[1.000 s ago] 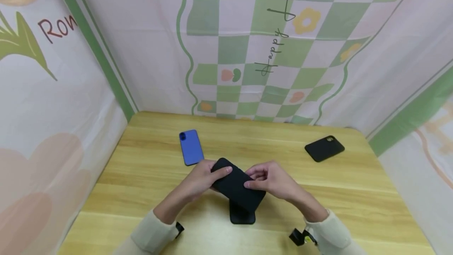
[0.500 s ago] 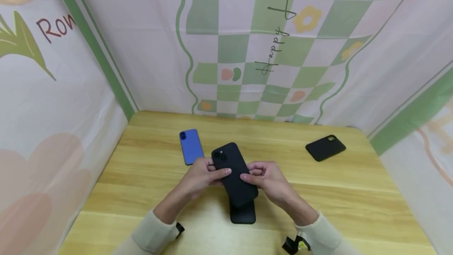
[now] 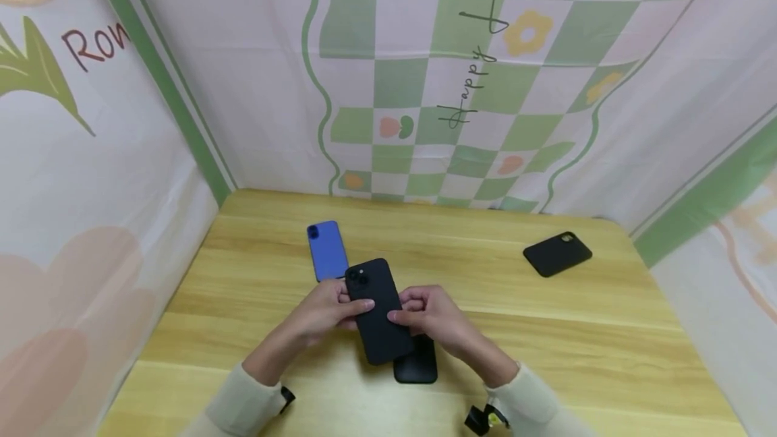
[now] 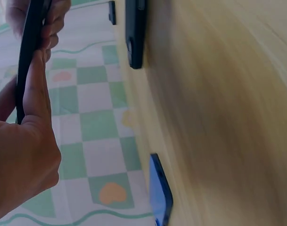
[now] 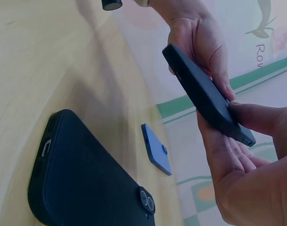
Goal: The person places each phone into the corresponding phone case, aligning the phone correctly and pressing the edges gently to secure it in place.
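Both hands hold a black phone [image 3: 379, 315] above the table, with its back and camera lenses facing up. My left hand [image 3: 318, 312] grips its left edge, thumb on the back. On the opposite edge, my right hand [image 3: 434, 315] pinches it, thumb on the back and fingers curled beneath. The right wrist view shows the held phone [image 5: 207, 94] edge-on and tilted. Partly hidden below it, a second black phone [image 3: 417, 366] lies on the table; its two lenses show in the right wrist view.
A blue phone [image 3: 328, 251] lies back down-left of centre on the wooden table [image 3: 267, 342]. At the back right lies a black phone case [image 3: 557, 254] with a camera cutout. Patterned cloth [image 3: 407, 86] hangs behind the table and along its sides.
The held phone has turned from slanting sideways to nearly upright, bringing its camera into sight. Both hands have then shifted left with it, uncovering more of the phone below.
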Demonstrator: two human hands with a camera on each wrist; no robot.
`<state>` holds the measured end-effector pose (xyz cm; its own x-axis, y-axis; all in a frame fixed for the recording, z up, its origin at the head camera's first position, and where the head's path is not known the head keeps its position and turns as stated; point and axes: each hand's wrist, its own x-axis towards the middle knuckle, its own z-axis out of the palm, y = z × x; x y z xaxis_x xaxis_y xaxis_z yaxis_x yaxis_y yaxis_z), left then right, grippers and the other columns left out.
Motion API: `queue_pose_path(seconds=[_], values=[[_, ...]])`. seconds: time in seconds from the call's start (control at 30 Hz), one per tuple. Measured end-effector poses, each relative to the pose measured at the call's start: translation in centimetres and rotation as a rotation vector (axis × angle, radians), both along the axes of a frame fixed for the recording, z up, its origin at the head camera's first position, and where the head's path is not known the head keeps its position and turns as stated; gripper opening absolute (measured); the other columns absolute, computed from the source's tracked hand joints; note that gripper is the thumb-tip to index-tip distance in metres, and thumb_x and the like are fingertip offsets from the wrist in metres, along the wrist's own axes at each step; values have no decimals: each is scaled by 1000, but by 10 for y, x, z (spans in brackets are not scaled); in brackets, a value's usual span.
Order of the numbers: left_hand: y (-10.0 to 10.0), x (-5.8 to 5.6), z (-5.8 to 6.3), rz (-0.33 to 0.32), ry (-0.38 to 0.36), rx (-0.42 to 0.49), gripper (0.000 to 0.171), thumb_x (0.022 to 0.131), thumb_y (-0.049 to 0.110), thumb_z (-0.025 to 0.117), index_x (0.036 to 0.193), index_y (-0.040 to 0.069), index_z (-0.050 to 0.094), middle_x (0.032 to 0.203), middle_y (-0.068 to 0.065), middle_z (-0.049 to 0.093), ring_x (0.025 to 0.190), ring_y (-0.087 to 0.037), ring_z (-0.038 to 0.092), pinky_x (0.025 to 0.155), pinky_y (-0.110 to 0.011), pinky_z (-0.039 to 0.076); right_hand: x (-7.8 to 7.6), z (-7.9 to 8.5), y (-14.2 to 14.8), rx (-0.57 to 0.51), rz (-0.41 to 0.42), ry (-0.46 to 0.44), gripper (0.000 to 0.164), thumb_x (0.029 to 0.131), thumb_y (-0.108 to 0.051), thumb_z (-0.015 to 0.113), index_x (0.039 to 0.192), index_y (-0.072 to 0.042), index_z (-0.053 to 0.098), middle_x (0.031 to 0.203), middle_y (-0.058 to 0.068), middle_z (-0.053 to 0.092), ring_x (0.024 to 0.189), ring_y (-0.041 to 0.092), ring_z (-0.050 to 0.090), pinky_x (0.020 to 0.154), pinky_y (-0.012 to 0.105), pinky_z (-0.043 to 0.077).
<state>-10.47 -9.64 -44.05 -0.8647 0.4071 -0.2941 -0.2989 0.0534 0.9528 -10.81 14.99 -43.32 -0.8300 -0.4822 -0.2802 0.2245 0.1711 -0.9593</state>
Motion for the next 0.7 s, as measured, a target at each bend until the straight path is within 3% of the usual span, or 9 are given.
queue_pose_path(seconds=[0.3, 0.47, 0.6, 0.7], values=[[-14, -5, -15, -78, -28, -43, 27, 103, 5, 68, 122, -14, 67, 106, -24, 78, 97, -30, 79, 81, -38, 65, 3, -18, -17, 57, 29, 38, 15, 94, -2, 77, 101, 6, 67, 79, 4, 74, 75, 11, 71, 70, 33, 65], [-20, -7, -22, -104, -45, -67, 25, 103, 3, 68, 120, -16, 66, 105, -25, 78, 95, -30, 79, 80, -38, 66, 4, -30, -25, 104, 53, 96, 11, 94, 0, 77, 97, 6, 68, 78, 9, 75, 72, 18, 75, 68, 41, 66], [-25, -7, -27, -117, -60, -101, 23, 102, 2, 68, 117, -15, 67, 103, -24, 78, 92, -29, 79, 79, -37, 66, 4, -38, -31, 185, 89, 174, 11, 93, -1, 78, 87, 0, 68, 70, 5, 71, 65, 21, 74, 62, 36, 65], [-27, -6, -31, -123, -71, -113, 22, 102, 3, 69, 116, -14, 67, 102, -23, 78, 92, -28, 79, 79, -37, 66, 4, -41, -33, 260, 114, 250, 15, 93, -4, 79, 82, -4, 68, 68, 3, 71, 61, 17, 72, 56, 26, 60]])
